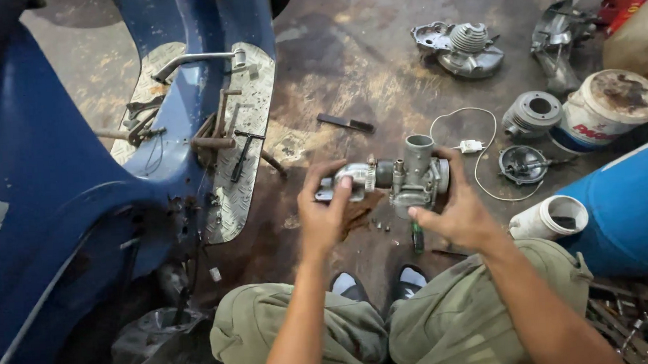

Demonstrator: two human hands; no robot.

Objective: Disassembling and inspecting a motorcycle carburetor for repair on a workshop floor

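- Blue scooter body [54,179] fills the 9 o'clock side, its floor plate [246,142] strewn with tools.
- Carburetor [411,177] held mid-frame above the oily floor [347,50], level for viewing.
- Left hand [324,217] fingers clamped on its elbow intake [353,178]; right hand [460,214] fingers wrapped round the body, steadying.

We see a dull grey cast-metal carburettor [411,177], a glossy blue painted scooter body [54,179] with ribbed metal footplate [245,134], and a rough stained floor [348,64].
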